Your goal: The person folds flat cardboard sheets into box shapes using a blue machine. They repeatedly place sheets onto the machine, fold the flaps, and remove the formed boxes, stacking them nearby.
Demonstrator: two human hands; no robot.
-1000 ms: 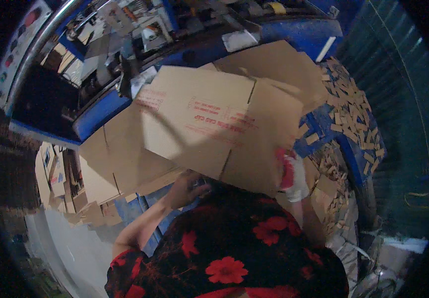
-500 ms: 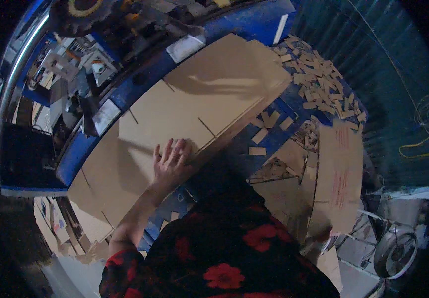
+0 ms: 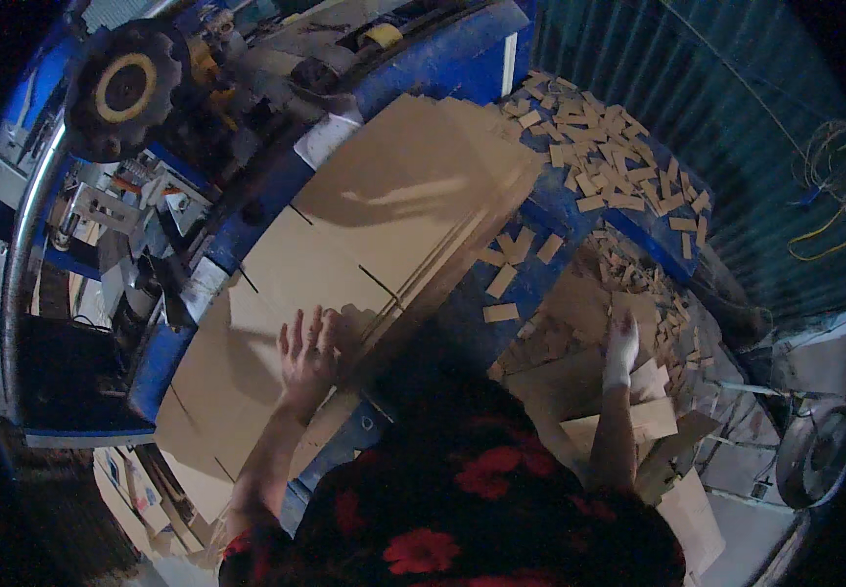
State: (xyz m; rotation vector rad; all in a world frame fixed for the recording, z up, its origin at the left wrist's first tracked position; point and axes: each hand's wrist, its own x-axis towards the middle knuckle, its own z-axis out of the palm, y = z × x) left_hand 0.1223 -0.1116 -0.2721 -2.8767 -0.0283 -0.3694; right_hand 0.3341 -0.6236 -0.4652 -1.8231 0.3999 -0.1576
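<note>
My left hand (image 3: 307,357) lies flat with fingers spread on the near edge of a stack of brown cardboard sheets (image 3: 276,323). The top sheet has dark narrow slots cut in from its edges. Off to the right, my right hand (image 3: 622,347) reaches forward over cardboard pieces and offcuts. It looks pale, perhaps covered, and its fingers are too unclear to make out. A brown cardboard piece (image 3: 635,308) is right beside its fingertips; whether the hand grips it cannot be seen.
A blue machine with a dark knobbed handwheel (image 3: 127,90) stands beyond the stack. Small rectangular cardboard offcuts (image 3: 618,147) cover the blue surface at far right. A green corrugated wall (image 3: 736,127) rises behind them. A round grey fan or wheel (image 3: 816,455) stands at lower right.
The long red-printed cardboard sheet on the right has gone from its place, uncovering offcuts. My right hand has moved up and forward. My left hand remains on the stack as the view shifts.
</note>
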